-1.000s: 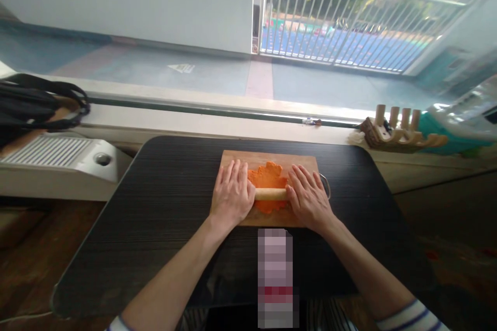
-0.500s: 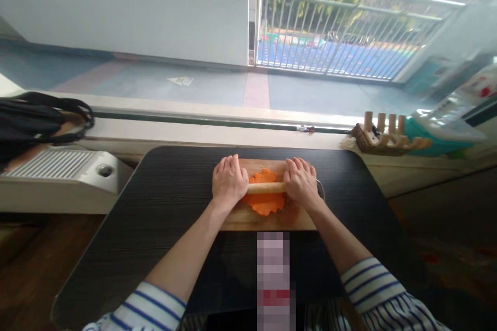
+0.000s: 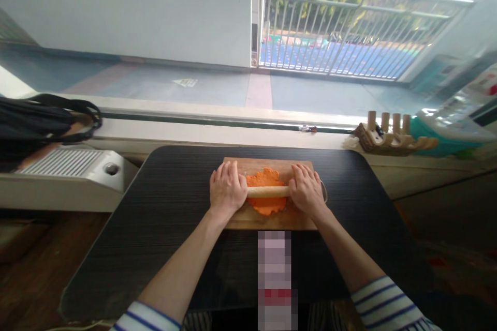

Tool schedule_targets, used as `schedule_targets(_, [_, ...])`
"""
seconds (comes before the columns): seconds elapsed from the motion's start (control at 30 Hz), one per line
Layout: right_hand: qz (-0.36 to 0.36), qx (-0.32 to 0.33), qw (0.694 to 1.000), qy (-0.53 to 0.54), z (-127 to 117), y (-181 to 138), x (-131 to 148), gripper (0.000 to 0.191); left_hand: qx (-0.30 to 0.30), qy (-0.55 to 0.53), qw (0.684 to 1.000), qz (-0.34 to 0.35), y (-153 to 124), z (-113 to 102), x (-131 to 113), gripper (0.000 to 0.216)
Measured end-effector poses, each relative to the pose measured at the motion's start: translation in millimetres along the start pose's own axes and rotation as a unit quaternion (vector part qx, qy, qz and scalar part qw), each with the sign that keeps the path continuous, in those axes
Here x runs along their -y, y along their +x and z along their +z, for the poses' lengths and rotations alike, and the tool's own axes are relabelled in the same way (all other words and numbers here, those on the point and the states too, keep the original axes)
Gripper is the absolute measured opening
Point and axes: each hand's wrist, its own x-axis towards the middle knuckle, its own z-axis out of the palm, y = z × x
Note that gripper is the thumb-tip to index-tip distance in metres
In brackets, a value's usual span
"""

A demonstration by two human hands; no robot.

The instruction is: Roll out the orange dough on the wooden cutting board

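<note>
A flat orange sheet of dough (image 3: 264, 178) lies on a wooden cutting board (image 3: 267, 221) at the far middle of a black table (image 3: 171, 207). Across the dough rests a pale wooden rolling pin (image 3: 268, 192). My left hand (image 3: 226, 190) covers its left end and my right hand (image 3: 306, 189) covers its right end, both with fingers curled over the pin. Only the pin's middle shows between my hands. The dough sticks out both beyond and in front of the pin.
A white ribbed appliance (image 3: 66, 170) and a black bag (image 3: 42, 124) sit left of the table. On the window sill at the right stand a wooden peg rack (image 3: 388, 134) and a teal container (image 3: 446, 139). A railing shows outside.
The pin rolled away from me over the dough, then came back a little toward me. My fingers went from stretched flat to curled over its ends.
</note>
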Motion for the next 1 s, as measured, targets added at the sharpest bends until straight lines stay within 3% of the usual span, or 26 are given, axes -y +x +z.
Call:
schedule_targets(0.33, [0.024, 0.043, 0.999, -0.017, 1.2, 46.9, 4.0, 0.051, 0.041, 0.023, 0.999, -0.027, 47.6, 6.5, -2.4, 0.038])
schedule_targets(0.47, [0.006, 0.033, 0.999, -0.032, -0.2, 37.5, 4.4, 0.05, 0.048, 0.018, 0.998, -0.029, 41.7, 6.1, -1.7, 0.039])
schedule_targets(0.73, [-0.029, 0.002, 0.999, -0.029, -2.6, -17.6, 0.7, 0.047, 0.032, 0.014, 0.999, 0.004, 0.5, -0.6, -0.8, 0.047])
schedule_targets(1.0, [-0.024, -0.005, 0.999, -0.025, 0.3, 4.4, -0.9, 0.047, 0.021, 0.008, 1.0, -0.011, 16.5, 5.1, -1.6, 0.045])
